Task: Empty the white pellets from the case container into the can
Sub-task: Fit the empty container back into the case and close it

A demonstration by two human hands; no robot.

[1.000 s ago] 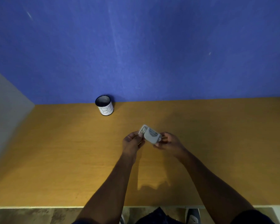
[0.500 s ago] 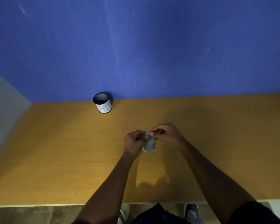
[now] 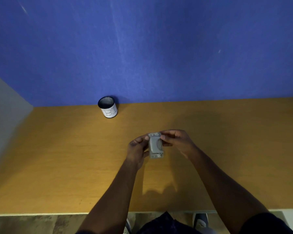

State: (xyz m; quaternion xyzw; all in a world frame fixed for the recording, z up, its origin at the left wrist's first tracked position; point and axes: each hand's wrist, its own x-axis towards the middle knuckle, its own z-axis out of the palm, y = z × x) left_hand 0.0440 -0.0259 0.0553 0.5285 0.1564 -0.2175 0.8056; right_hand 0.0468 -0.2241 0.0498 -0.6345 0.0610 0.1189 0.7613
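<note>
A small grey case container (image 3: pixel 156 145) is held upright above the middle of the wooden table (image 3: pixel 57 157). My left hand (image 3: pixel 137 149) grips its left side. The fingers of my right hand (image 3: pixel 177 141) pinch its top right edge. Whether the case is open I cannot tell, and no white pellets show. The can (image 3: pixel 108 107), dark with a white paper label marked "B1", stands upright at the back of the table against the wall, well to the left of and beyond both hands. Its mouth faces up.
A blue wall (image 3: pixel 159 48) rises behind the table and a grey side panel (image 3: pixel 3 115) closes off the left. The table's front edge (image 3: pixel 41 214) runs below my forearms, with floor and shoes beneath.
The case has been turned from lying slanted between my hands to standing upright. My right hand shifted from its right end to its top edge.
</note>
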